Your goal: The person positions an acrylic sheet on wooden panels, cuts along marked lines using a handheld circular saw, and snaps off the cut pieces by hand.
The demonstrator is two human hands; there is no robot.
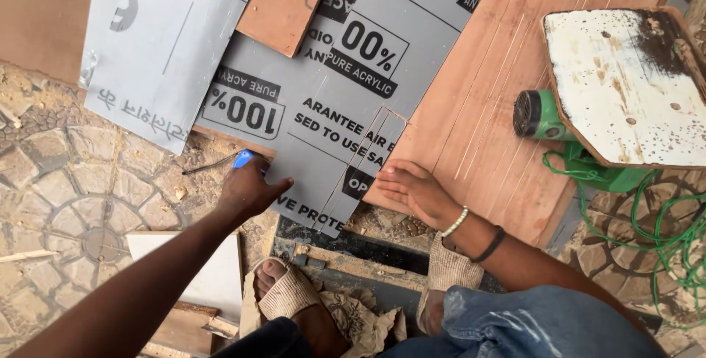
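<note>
**Hands on the grey film-covered sheet**

Your left hand [250, 190] closes its fingers [278, 183] around a small blue marking tool [243, 158], whose tip shows just above the knuckles; the fingertips rest on the lower edge of the flat grey printed-film sheet [331, 108]. Your right hand [415, 190] lies flat and empty, fingers [390, 181] extended close together, pressing where the sheet meets the reddish-brown wooden board [500, 93]. Beyond the right fingertips, well apart, a green power tool [540, 117] sits beneath a white paint-worn panel [632, 86]. Below both hands are sandalled feet, sawdust and patterned stone paving [66, 196].
</note>
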